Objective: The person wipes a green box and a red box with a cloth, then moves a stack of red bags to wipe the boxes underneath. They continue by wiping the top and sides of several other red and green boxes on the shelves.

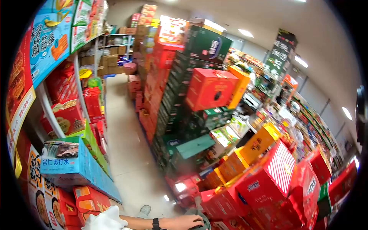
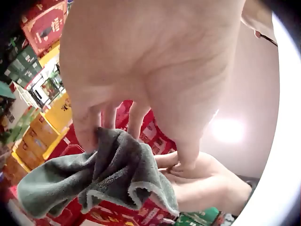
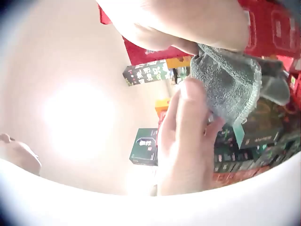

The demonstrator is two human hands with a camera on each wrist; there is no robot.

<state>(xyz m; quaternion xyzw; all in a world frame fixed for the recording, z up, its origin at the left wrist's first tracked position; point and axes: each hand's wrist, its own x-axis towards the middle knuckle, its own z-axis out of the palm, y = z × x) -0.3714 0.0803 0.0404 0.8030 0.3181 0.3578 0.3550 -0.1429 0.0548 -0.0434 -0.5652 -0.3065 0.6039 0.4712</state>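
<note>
A grey-green cloth (image 2: pixel 117 174), looking like a small towel with a pale stitched edge, hangs in folds between both hands. My left hand (image 2: pixel 146 61) holds it by the upper folds with bent fingers. The left thumb reaches down to my right hand (image 2: pixel 207 183), which is at the cloth's other side. From the right wrist, the right hand (image 3: pixel 183 21) grips the cloth (image 3: pixel 225 84) from above, and the left hand (image 3: pixel 186 136) has its thumb along its edge. In the head view the left hand (image 1: pixel 186 221) and part of the cloth (image 1: pixel 205 220) show at the bottom edge; the right hand is hidden.
Stacked red gift boxes (image 1: pixel 268 176) and orange boxes (image 1: pixel 260 140) stand close by on the right. Tall stacks of dark green cartons (image 1: pixel 180 92) line the aisle floor (image 1: pixel 130 168). A blue drinks carton (image 1: pixel 69 165) and shelving (image 1: pixel 50 111) stand at the left.
</note>
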